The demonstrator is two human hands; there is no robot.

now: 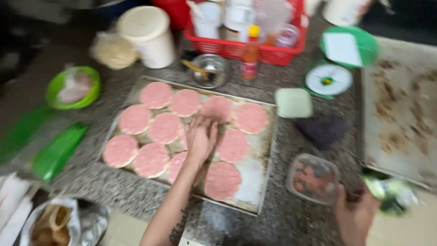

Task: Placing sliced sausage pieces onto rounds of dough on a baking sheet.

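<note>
Everywhere, speckled granite counter [296,214], cluttered.

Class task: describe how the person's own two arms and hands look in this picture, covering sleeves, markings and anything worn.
Both are bare, with no gloves. The left hand joins a forearm with no sleeve in view and a dark tattoo near the lower edge. The right hand is blurred; no ring or watch can be made out.

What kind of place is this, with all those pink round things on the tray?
Probably a kitchen counter where food is prepared. A metal baking tray holds pink round patties, a kitchen scale stands nearby, and a red basket holds bottles and jars.
</note>
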